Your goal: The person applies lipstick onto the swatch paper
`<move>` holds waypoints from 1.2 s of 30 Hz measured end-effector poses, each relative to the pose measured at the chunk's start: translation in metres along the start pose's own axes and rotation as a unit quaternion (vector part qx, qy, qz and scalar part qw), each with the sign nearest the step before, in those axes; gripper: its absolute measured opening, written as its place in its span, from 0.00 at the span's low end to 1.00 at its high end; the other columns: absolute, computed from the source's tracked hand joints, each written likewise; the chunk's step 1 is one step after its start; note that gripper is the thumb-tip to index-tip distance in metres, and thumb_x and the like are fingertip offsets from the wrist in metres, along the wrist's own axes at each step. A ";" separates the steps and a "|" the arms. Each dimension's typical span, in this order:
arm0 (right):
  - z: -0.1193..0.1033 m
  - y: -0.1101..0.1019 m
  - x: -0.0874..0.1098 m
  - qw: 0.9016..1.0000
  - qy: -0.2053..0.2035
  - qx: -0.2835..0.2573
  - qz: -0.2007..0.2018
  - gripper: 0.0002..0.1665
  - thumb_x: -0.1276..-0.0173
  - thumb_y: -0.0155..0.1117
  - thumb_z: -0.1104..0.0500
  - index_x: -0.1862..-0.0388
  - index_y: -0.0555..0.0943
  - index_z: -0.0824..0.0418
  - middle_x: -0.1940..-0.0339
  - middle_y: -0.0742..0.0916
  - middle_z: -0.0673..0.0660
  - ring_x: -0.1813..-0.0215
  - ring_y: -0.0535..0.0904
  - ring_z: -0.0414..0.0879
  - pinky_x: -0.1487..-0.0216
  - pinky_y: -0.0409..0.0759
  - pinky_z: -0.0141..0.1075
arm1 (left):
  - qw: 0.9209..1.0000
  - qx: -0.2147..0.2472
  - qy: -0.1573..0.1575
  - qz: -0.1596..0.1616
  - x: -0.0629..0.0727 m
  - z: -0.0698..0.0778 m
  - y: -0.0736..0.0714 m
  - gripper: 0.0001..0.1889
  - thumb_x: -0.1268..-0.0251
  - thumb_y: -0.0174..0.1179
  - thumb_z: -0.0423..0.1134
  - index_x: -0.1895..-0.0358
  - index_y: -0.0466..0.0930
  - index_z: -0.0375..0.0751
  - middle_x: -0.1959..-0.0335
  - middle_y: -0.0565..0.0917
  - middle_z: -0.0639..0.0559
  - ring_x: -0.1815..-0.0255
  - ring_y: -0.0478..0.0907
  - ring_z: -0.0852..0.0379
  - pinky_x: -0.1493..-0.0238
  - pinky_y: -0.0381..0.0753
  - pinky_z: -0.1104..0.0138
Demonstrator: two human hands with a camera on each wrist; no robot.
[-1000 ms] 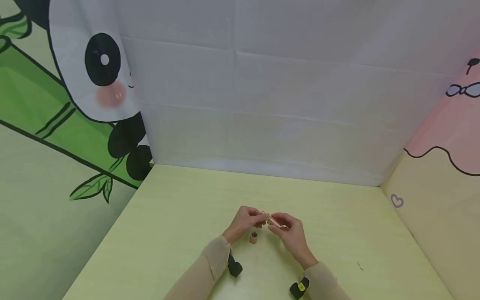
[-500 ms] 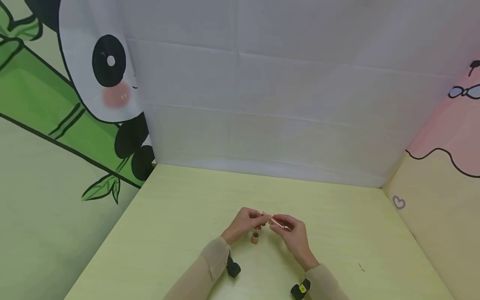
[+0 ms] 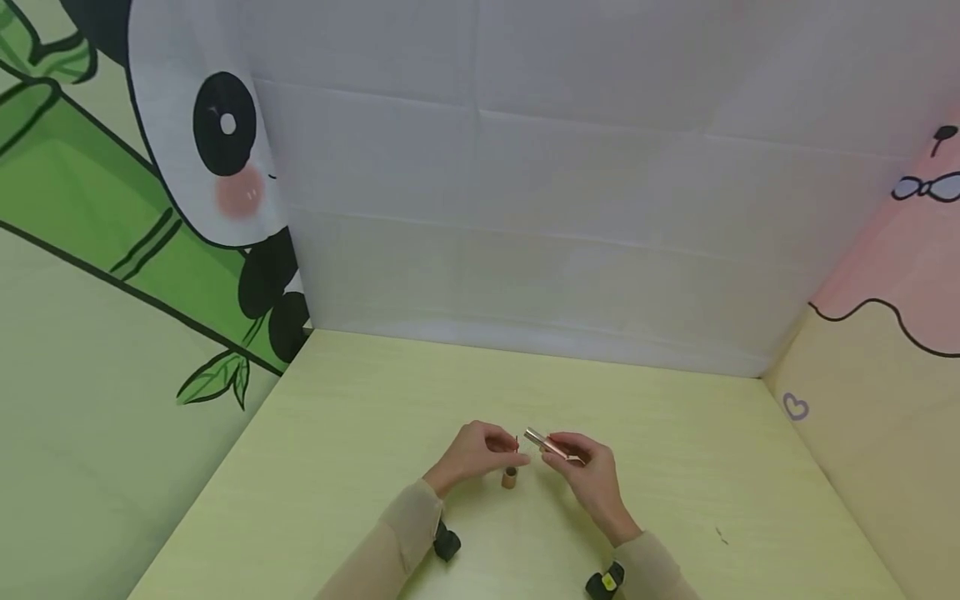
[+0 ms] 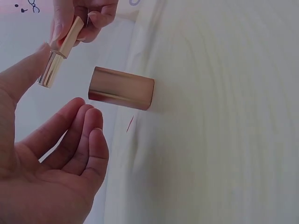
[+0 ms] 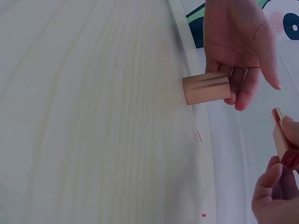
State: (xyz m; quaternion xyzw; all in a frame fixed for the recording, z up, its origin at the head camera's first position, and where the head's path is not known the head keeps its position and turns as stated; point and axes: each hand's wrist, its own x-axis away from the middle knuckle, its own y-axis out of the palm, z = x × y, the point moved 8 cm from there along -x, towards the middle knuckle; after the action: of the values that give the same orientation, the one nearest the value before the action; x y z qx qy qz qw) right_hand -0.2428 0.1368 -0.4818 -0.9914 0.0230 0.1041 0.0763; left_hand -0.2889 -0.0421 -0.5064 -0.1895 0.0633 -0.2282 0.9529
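Note:
My right hand (image 3: 588, 475) pinches a gold lipstick tube (image 3: 545, 442) by its lower part, its slimmer shiny end tilted up toward the left hand. The right wrist view shows a red label on the lipstick's base (image 5: 290, 159). My left hand (image 3: 476, 450) is apart from the lipstick, fingers loosely bent and palm bare in the left wrist view. Between the hands, the rose-gold lipstick cap (image 4: 121, 88) stands upright on the table, its dark open mouth facing up. From the head, the left thumb passes just above the cap (image 3: 509, 478).
The pale wood table (image 3: 375, 400) meets a white cloth backdrop (image 3: 487, 250) at the back. Thin dark marks (image 3: 721, 535) lie on the table at right. A fine red streak (image 4: 130, 124) shows near the cap. Black wrist cameras sit under both sleeves.
My left hand has let go of the lipstick's upper end and moved left and slightly down. The right hand keeps its hold on the lipstick. The cap still stands on the table.

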 end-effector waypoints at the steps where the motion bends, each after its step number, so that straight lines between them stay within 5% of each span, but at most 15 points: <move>1: -0.001 0.000 0.000 1.000 -0.001 -0.004 -0.003 0.17 0.45 0.74 0.66 0.56 0.84 0.67 0.59 0.85 0.62 0.61 0.83 0.49 0.63 0.81 0.33 | 1.000 -0.005 -0.003 -0.001 0.002 -0.001 -0.001 0.18 0.51 0.73 0.53 0.63 0.86 0.43 0.69 0.83 0.59 0.67 0.80 0.59 0.63 0.78 0.64; 7: -0.005 -0.003 -0.001 1.000 0.009 -0.023 -0.012 0.16 0.46 0.74 0.68 0.57 0.84 0.68 0.60 0.85 0.62 0.61 0.84 0.51 0.63 0.81 0.35 | 1.000 -0.018 -0.014 -0.012 0.008 0.001 -0.002 0.22 0.54 0.75 0.51 0.61 0.85 0.38 0.68 0.83 0.58 0.66 0.79 0.58 0.62 0.78 0.64; 19: 0.010 -0.023 -0.030 0.999 0.009 -0.027 -0.029 0.14 0.46 0.75 0.66 0.59 0.85 0.66 0.61 0.86 0.60 0.63 0.84 0.51 0.64 0.82 0.36 | 0.998 -0.069 -0.001 0.009 -0.012 0.000 0.011 0.15 0.58 0.78 0.42 0.65 0.84 0.44 0.72 0.81 0.60 0.69 0.77 0.61 0.66 0.77 0.68; 36: 0.014 -0.039 -0.047 0.998 0.041 -0.035 -0.043 0.15 0.46 0.74 0.69 0.59 0.83 0.70 0.61 0.85 0.64 0.62 0.84 0.51 0.63 0.81 0.35 | 0.997 -0.071 -0.008 0.013 -0.031 0.005 0.019 0.10 0.56 0.76 0.38 0.69 0.84 0.47 0.75 0.81 0.62 0.73 0.77 0.63 0.69 0.76 0.69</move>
State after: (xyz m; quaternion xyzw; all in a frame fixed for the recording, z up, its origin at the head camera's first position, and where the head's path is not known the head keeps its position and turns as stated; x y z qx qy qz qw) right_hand -0.2890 0.1786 -0.4803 -0.9969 -0.0202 0.0611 0.0449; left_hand -0.3078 -0.0110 -0.5080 -0.2576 0.0747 -0.2089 0.9404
